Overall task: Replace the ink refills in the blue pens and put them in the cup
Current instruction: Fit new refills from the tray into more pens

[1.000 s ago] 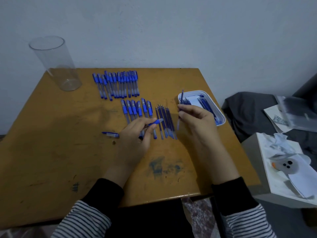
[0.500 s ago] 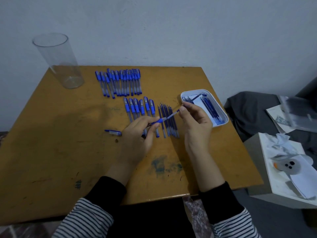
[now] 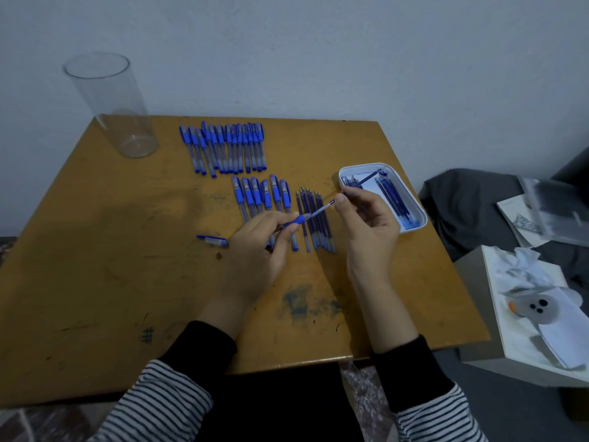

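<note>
my left hand [image 3: 255, 250] is curled around a blue pen [image 3: 294, 221], gripping it low on the barrel, a little left of the white tray [image 3: 420, 215]. my right hand [image 3: 366, 231] pinches the far end of a thin refill [image 3: 320, 209] between thumb and forefinger, just beside the tray's left wall. the refill's other end meets the pen's open front. the hands are close but apart, joined only by pen and refill.

loose refills [image 3: 315, 237] lie in a row on the tabletop [image 3: 95, 250] just left of the tray, under the held pen. a short row of capped pens [image 3: 251, 196] lies further left. a longer row of pens [image 3: 223, 148] lies left of the tray, nearer the wall. the clear cup [image 3: 118, 116] stands upright, well left of the tray. a pen cap [image 3: 213, 240] lies well left of the tray, by my left hand. the tray holds more refills.
</note>
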